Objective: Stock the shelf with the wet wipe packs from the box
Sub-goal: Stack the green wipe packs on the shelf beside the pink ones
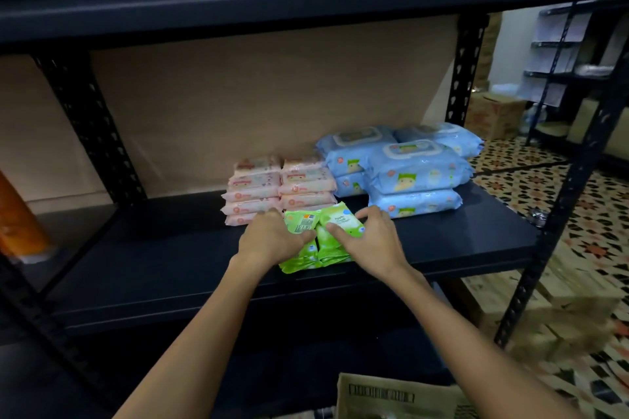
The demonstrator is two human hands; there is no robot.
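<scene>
Green wet wipe packs (320,241) stand in two small stacks near the front of the dark shelf board (170,265). My left hand (272,238) holds the left stack, its fingers curled over the top pack. My right hand (371,238) holds the right stack, thumb on the pack's front and fingers over its far edge. Behind them sit stacked pink packs (275,190) and larger blue packs (398,167). A cardboard box flap (391,395) with a barcode shows at the bottom edge.
An orange container (20,224) stands at the shelf's far left. Black slotted uprights (558,207) frame the bay, with another shelf board (306,3) close overhead. To the right are a patterned tile floor (531,187), cardboard boxes (493,116) and another rack (561,71).
</scene>
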